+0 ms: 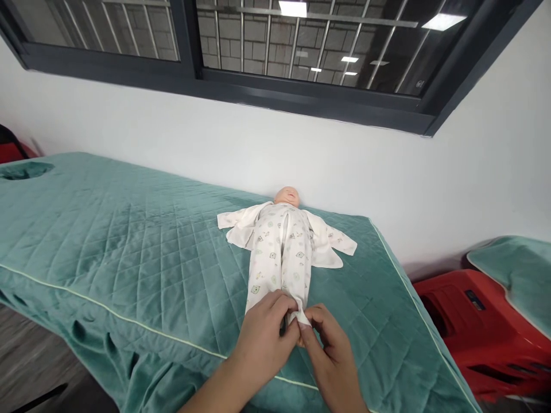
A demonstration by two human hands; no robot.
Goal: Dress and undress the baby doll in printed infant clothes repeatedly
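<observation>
A baby doll point(287, 196) lies on its back, its head toward the wall. White printed baby trousers point(272, 252) cover its legs and reach up over its torso. Beneath the doll, a white baby jacket point(323, 238) is spread with both sleeves out to the sides. My left hand point(269, 324) pinches the hem of the trouser leg on the right side of the view. At the same hem, my right hand point(329, 344) grips the cloth between thumb and fingers. A bit of the doll's foot shows below the cuff, mostly hidden by my hands.
The doll lies on a bed with a green quilted cover point(142, 241), which has a face hole point(26, 170) at the far left. A white wall and a dark-framed window point(310, 97) stand behind. Red plastic stools point(486, 321) are beside the bed at right.
</observation>
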